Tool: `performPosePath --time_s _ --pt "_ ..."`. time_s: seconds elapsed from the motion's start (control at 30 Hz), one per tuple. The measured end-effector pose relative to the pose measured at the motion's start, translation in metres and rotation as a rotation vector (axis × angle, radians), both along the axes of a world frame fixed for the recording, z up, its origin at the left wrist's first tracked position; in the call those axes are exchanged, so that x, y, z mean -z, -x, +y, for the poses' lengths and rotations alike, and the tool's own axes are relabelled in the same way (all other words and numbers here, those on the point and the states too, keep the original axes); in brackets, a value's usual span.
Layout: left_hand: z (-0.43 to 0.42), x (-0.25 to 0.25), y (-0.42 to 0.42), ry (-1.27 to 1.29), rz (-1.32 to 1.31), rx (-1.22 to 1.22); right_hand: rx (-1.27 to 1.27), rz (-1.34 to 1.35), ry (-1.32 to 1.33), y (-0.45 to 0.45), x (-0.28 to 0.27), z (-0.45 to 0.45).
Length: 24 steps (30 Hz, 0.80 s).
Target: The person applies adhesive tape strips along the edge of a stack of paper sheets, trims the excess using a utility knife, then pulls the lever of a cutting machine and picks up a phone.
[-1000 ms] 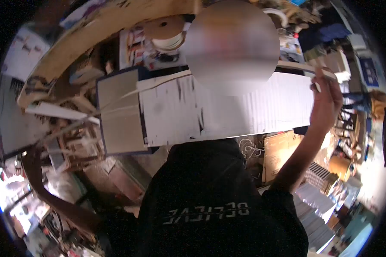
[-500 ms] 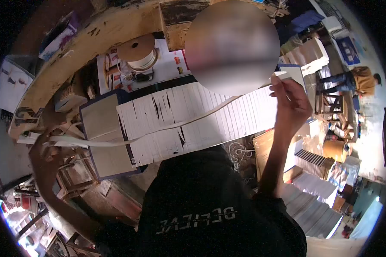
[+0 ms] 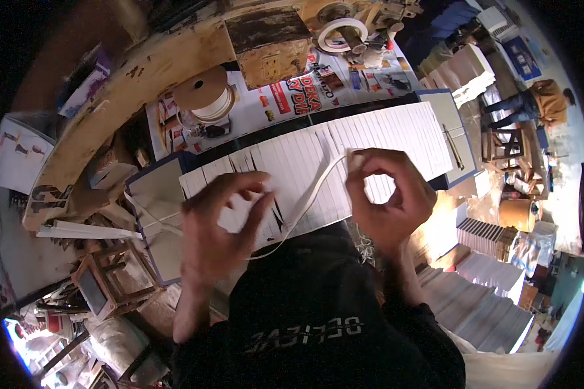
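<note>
A long row of white page blocks (image 3: 396, 133), pressed together with thin gaps between them, lies across in front of me. My right hand (image 3: 392, 198) is closed above its middle, thumb and forefinger pinching the end of a narrow white tape (image 3: 308, 198). From that pinch the tape curves down to the left and passes behind my left hand (image 3: 220, 220). The left hand hovers over the left part of the row, its thumb and forefinger curved and apart. Whether its other fingers touch the tape is hidden. Boards with dark blue edges (image 3: 453, 120) stand at both ends of the row.
A spool of white cord (image 3: 211, 100) sits behind the row on a printed sheet (image 3: 276, 97), near a wooden block (image 3: 269, 48). White strips (image 3: 87, 230) stick out at left above a wooden stool (image 3: 117, 275). Stacked paper (image 3: 477, 292) and a person (image 3: 542, 104) are at right.
Both hands have come inward over the row, the left from far left and the right from the far right end. The tape, stretched along the row before, now hangs in a slack curve.
</note>
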State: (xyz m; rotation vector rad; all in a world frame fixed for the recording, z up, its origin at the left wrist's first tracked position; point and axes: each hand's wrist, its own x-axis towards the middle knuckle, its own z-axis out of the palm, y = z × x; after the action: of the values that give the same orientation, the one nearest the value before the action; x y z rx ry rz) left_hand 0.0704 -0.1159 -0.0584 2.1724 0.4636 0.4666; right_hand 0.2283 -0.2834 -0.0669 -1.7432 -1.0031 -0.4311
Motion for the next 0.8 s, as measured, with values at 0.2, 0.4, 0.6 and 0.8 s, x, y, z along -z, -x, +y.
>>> performPosePath --time_s 0.2,0.4,0.6,0.8 --pt "-0.021 -0.016 -0.007 0.483 -0.350 0.037 -0.260 0.135 0.026 0.025 -0.028 0.016" --pt "-0.019 -0.024 0.004 0.780 -0.331 0.065 -0.428 0.079 0.061 0.021 -0.033 0.014" --pt "-0.017 -0.014 0.005 0.825 -0.362 0.073 -0.429 0.077 0.121 0.022 -0.035 0.014" --pt "-0.022 -0.007 0.000 0.854 -0.512 0.022 -0.329 -0.037 0.090 0.023 -0.047 0.014"
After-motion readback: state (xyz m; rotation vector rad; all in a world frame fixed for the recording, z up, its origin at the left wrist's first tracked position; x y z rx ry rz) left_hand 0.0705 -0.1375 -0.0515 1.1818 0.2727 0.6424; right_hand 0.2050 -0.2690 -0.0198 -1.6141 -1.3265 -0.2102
